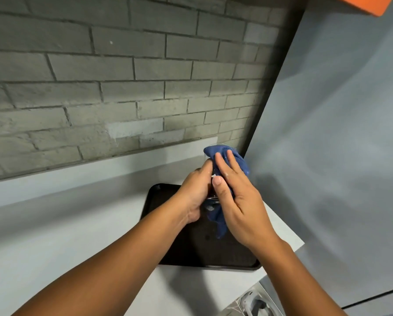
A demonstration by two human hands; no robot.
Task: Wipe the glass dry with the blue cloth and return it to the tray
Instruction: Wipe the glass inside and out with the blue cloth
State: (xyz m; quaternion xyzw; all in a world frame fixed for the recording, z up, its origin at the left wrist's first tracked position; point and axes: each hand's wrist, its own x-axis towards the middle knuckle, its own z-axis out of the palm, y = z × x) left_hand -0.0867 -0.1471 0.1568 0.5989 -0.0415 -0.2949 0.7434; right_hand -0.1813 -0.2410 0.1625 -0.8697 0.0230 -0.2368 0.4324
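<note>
Your left hand [196,192] grips the glass [210,199] above the black tray [248,258]; your right hand [239,201] presses the blue cloth [239,159] around it.

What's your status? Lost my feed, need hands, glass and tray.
Left hand gripping the glass. Right hand pressing the blue cloth around it. Glass held above the black tray, not yet returned. Nothing in the way.

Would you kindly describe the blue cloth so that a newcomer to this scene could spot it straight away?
Start at the black tray on the pale counter below the grey brick wall. Above it, the left hand and right hand meet around a glass, with the blue cloth bunched between them. It is the only blue, soft thing there.
</note>
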